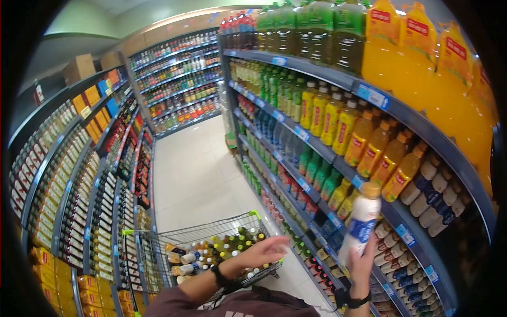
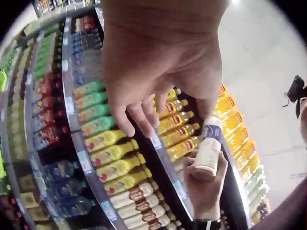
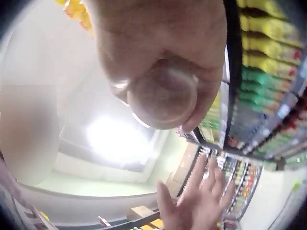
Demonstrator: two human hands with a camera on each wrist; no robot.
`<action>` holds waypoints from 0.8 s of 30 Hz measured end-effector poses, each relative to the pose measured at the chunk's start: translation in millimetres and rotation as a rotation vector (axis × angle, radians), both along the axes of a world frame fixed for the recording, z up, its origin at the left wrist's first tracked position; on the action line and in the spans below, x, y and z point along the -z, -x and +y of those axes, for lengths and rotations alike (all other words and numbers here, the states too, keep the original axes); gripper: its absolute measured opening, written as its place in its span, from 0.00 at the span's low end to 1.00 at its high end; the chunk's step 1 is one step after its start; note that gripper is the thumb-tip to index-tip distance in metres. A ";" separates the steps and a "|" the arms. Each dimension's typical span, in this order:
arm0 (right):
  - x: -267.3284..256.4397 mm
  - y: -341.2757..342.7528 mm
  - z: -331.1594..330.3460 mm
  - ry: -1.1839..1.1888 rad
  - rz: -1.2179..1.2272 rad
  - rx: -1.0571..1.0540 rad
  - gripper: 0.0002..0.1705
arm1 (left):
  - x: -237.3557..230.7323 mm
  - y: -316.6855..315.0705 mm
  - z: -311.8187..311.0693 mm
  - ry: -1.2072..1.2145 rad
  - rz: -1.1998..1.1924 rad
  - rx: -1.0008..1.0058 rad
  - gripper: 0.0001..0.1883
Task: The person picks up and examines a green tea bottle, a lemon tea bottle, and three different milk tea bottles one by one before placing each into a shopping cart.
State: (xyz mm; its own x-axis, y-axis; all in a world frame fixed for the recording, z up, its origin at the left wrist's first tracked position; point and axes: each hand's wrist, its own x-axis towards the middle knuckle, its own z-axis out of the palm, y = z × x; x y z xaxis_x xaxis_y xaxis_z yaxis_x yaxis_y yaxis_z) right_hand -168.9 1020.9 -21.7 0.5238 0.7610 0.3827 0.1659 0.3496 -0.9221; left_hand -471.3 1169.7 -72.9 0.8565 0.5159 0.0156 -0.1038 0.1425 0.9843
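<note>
My right hand [image 1: 362, 265] grips a white bottle [image 1: 363, 224] with a blue label and a tan cap, holding it upright in front of the right-hand shelf. The right wrist view shows the bottle's round base [image 3: 163, 98] inside the curled fingers. My left hand [image 1: 261, 252] is apart from the bottle, its fingers extended and holding nothing, over the near right side of the shopping cart [image 1: 255, 215]. In the left wrist view, the left thumb overlaps the bottle's top end. Several bottles [image 1: 222, 248] lie and stand inside the cart, partly hidden by my left arm.
The shelf rack [image 1: 338, 79] on the right holds rows of drinks, including orange bottles [image 1: 381, 148] and brown-and-white bottles [image 1: 433, 195]. Shelves of dark bottles [image 1: 79, 169] line the left. Tiled floor [image 1: 195, 158] runs between them to a back shelf [image 1: 179, 79].
</note>
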 end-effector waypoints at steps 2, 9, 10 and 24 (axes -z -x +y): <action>-6.4 42.5 2.2 0.112 0.270 -0.307 0.41 | -17.3 -26.8 9.5 0.064 -0.216 0.049 0.42; 48.3 99.5 14.9 0.439 0.529 -0.651 0.44 | -14.9 -51.2 14.0 0.426 -0.415 -0.167 0.28; 60.8 103.0 21.2 0.414 0.312 -0.527 0.44 | -26.0 -51.4 9.5 0.435 -0.465 -0.272 0.21; 65.7 155.4 17.6 0.221 1.279 -1.156 0.27 | 9.5 -31.6 51.1 0.636 -0.624 -0.185 0.36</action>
State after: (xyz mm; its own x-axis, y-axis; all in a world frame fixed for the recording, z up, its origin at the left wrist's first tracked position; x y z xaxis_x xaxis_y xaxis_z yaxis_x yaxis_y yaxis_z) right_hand -324.4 1038.5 -87.4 -0.4191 0.9070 0.0409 -0.8702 -0.3885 -0.3032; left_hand -439.8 1220.9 -82.5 0.6905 0.7143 0.1139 -0.6668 0.5676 0.4829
